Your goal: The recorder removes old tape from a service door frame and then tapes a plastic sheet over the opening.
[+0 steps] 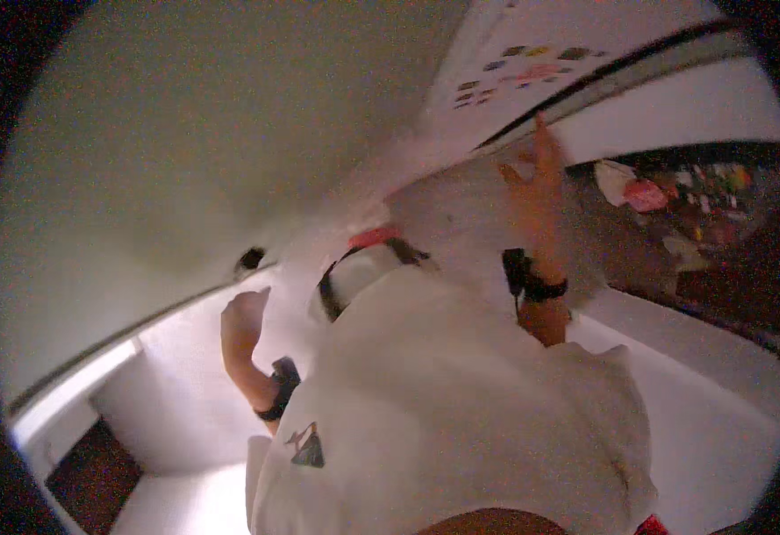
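My left hand (246, 314) is at the left, fingers partly hidden, beside the edge of a large grey-green panel (183, 147) that looks like a door. A dark round knob-like thing (251, 258) sits just above this hand; whether they touch is unclear. My right hand (538, 180) is raised with finger and thumb apart, blurred, near the dark-edged lower border (564, 100) of a white panel. Nothing shows in its grasp. Both wrists wear black bands with small black devices, one on the left (283, 384) and one on the right (530, 277).
Several small coloured squares (537, 70) dot the white panel (597, 27). To the right, a dark area holds mixed items, including a pink one (645, 195). A white wall (189, 394) and brown panel (96, 475) stand lower left. My pale shirt (457, 401) fills the middle.
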The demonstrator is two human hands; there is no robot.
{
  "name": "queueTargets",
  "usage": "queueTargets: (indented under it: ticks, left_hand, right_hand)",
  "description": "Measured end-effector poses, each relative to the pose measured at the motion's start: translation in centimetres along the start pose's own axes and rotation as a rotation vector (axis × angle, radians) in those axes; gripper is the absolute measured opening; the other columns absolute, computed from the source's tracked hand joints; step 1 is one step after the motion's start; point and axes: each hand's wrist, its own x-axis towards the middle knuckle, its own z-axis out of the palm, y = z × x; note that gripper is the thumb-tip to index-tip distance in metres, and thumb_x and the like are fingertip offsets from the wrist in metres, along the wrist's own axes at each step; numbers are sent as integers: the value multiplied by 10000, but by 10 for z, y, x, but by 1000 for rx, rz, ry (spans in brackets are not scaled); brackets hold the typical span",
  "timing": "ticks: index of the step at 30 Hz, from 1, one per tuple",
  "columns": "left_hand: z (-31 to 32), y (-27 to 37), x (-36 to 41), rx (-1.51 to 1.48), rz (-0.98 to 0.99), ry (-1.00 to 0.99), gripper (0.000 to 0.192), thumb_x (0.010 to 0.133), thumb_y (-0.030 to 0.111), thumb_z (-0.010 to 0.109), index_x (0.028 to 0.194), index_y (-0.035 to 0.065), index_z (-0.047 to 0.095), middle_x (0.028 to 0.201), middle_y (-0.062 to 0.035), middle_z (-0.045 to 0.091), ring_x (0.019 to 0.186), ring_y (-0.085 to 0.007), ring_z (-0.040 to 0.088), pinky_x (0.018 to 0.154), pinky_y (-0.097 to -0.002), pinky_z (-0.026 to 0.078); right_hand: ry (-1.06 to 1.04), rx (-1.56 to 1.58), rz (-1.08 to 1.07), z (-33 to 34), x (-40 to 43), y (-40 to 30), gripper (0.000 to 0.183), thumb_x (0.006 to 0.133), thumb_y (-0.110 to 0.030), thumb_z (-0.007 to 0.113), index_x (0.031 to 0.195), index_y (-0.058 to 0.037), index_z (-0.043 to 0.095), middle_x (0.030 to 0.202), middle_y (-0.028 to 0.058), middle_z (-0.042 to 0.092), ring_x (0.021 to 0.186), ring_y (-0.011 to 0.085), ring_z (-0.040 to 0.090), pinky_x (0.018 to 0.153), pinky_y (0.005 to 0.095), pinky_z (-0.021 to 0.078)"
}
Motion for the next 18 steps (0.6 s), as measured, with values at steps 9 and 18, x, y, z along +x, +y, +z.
queueTargets:
  ticks: [9,18]
  left_hand:
    - [51,32,0,-908,-66,776,428,705,124,626,1076,10,445,921,-135,569,851,-182,542,722,-254,410]
    - [73,0,2,-689,-53,1199,171,685,20,596,849,3,552,721,-76,583,646,-143,531,591,-242,422]
  right_hand:
    - [116,-338,-181,-8,13,67,800,655,-216,635,1278,-86,150,1301,158,204,1171,318,255,923,424,268]
    - [-724,-102,110,23,-22,110,729,692,-268,597,1265,-67,194,1251,163,307,1113,325,345,921,403,275]
